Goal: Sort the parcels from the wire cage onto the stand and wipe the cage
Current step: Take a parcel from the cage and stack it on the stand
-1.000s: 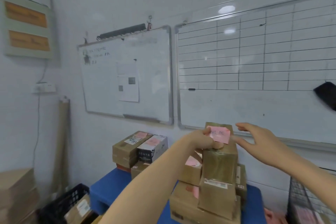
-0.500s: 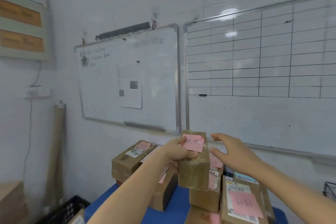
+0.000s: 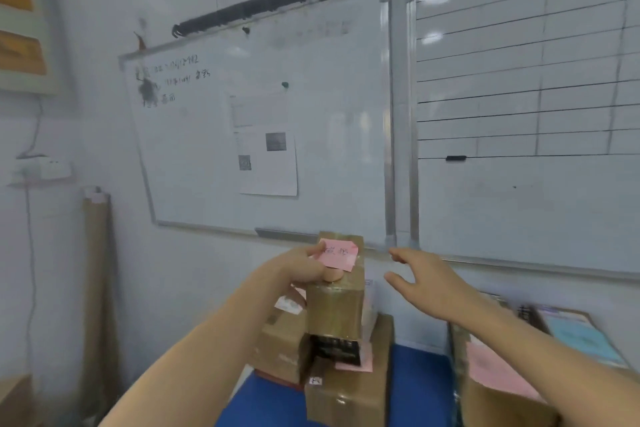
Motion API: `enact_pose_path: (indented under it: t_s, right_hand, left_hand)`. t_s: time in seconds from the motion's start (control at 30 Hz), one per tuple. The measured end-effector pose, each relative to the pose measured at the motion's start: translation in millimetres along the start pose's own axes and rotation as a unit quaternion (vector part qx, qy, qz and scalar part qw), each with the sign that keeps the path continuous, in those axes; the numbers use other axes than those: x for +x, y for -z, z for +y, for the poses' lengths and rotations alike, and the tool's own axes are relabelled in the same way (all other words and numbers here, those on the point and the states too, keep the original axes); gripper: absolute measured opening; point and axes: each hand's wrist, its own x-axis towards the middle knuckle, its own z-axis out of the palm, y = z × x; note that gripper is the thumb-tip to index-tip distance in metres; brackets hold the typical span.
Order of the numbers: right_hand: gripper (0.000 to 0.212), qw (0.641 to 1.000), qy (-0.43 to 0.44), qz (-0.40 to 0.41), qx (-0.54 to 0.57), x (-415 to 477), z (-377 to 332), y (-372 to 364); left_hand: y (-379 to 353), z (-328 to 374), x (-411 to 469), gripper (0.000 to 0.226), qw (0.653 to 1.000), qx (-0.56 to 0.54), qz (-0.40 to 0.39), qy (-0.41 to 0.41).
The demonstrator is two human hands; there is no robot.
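My left hand [image 3: 301, 269] grips the top of a tall brown taped parcel [image 3: 336, 305] that carries a pink note [image 3: 337, 254]. The parcel is upright above other parcels on the blue stand [image 3: 415, 381]. My right hand [image 3: 420, 276] hovers just to the right of the parcel with fingers spread, not touching it. Below lie a cardboard box [image 3: 349, 392] with a black label and a pink slip, and another brown box [image 3: 284, 347] to its left. The wire cage is out of view.
A large parcel with a pink label [image 3: 498, 388] sits at the right on the stand. Two whiteboards [image 3: 270, 121] hang on the wall behind. A cardboard tube [image 3: 98, 288] leans in the left corner.
The view has swung left and closer to the wall. The tall parcel in my left hand has moved left, over the left stack. My right hand has drawn slightly away from it.
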Motion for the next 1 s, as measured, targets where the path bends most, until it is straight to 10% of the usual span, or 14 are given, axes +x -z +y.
enact_pose_path:
  t_s: [1.0]
  right_hand:
    - [0.056, 0.992, -0.044, -0.068, -0.096, 182, -71, -169]
  left_hand:
    - [113, -104, 203, 0.085, 0.993, 0.026, -0.113, -0.002]
